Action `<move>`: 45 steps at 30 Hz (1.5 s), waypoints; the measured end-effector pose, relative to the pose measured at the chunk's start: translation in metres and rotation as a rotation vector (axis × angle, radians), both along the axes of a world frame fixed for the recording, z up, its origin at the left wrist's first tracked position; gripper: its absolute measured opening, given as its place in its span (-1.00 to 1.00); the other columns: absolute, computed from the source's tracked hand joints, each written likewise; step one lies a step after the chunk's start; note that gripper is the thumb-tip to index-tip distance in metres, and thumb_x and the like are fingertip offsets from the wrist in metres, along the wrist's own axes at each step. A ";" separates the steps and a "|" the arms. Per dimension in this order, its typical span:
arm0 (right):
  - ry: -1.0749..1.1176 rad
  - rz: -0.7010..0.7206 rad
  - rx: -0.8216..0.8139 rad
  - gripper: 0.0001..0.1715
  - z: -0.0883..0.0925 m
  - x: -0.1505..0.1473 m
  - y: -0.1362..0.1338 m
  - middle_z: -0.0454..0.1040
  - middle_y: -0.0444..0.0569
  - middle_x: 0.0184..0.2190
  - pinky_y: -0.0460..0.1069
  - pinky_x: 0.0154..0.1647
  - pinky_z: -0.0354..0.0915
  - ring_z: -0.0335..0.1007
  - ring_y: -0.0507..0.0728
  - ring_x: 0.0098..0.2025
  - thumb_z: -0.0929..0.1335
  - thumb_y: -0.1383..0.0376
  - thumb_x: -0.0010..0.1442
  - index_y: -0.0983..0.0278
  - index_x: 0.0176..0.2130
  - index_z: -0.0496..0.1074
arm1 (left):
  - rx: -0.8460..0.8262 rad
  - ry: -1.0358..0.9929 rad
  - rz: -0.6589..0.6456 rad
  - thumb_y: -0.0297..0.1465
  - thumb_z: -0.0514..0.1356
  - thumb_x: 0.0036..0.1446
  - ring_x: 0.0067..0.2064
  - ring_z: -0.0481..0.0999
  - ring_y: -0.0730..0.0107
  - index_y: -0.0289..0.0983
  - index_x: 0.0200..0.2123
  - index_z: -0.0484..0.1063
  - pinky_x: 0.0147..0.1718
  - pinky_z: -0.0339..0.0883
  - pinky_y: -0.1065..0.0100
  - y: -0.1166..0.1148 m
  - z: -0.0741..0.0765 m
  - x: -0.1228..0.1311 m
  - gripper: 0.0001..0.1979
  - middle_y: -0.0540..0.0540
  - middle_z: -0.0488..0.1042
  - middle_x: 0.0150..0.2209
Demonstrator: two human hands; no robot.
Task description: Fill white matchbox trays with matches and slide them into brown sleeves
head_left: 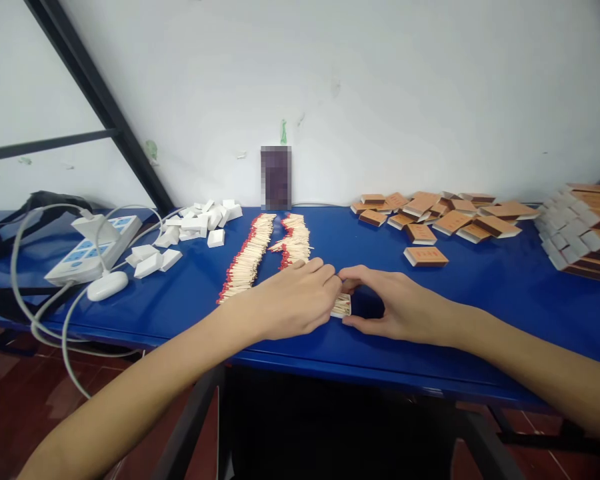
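A small white matchbox tray [342, 306] filled with matches lies on the blue table near its front edge. My right hand [400, 303] steadies it from the right, thumb at the near side and fingers at the far corner. Over the tray's left part, my left hand [307, 297] is closed with its fingers curled down; the fingertips and whatever they hold are hidden. Behind that hand are two long rows of red-tipped matches, a left row [247, 257] and a shorter-looking right row [296, 241], partly covered by the hand.
White empty-looking trays [200, 220] lie heaped at the back left. Brown matchbox sleeves [430, 212] are scattered at the back right, beside a stack of matchboxes [585, 230]. A power strip [95, 250] with white cables occupies the left. A dark pixelated object [276, 177] leans against the wall.
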State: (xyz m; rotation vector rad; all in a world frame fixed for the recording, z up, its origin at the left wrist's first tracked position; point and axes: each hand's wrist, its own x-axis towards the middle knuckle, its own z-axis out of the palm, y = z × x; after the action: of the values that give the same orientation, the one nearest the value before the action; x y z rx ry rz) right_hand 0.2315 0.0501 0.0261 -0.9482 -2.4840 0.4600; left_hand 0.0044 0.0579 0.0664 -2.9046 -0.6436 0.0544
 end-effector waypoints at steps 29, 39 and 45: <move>0.048 0.008 -0.077 -0.53 0.002 -0.003 0.000 0.53 -0.04 -0.13 0.08 -0.11 0.44 0.52 0.17 -0.10 0.39 0.18 0.18 0.15 0.06 0.28 | -0.248 -0.161 -0.026 -0.54 0.10 0.30 -0.22 0.45 0.31 -0.25 -0.20 0.52 -0.19 0.27 0.30 0.010 -0.003 0.000 -0.80 -0.09 0.43 -0.27; 0.055 0.017 -0.029 -0.63 0.003 -0.004 -0.002 0.53 -0.04 -0.15 0.07 -0.12 0.45 0.52 0.16 -0.11 0.40 0.24 0.17 0.18 -0.04 0.28 | 0.023 0.043 -0.121 -0.61 0.16 0.20 -0.27 0.47 0.24 -0.26 -0.32 0.49 -0.29 0.21 0.24 0.003 0.004 0.008 -0.83 -0.06 0.51 -0.36; 0.054 0.010 -0.009 -0.65 0.002 -0.004 -0.003 0.53 -0.05 -0.16 0.06 -0.12 0.45 0.53 0.16 -0.12 0.40 0.26 0.16 0.18 -0.06 0.29 | 0.018 0.085 -0.099 -0.60 0.17 0.20 -0.23 0.50 0.17 -0.28 -0.31 0.50 -0.25 0.26 0.19 0.002 0.005 0.010 -0.85 -0.09 0.53 -0.35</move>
State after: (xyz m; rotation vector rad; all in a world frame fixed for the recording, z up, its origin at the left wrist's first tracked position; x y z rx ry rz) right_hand 0.2275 0.0468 0.0280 -0.9152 -2.4414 0.4934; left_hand 0.0148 0.0598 0.0712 -2.8939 -0.4837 0.1580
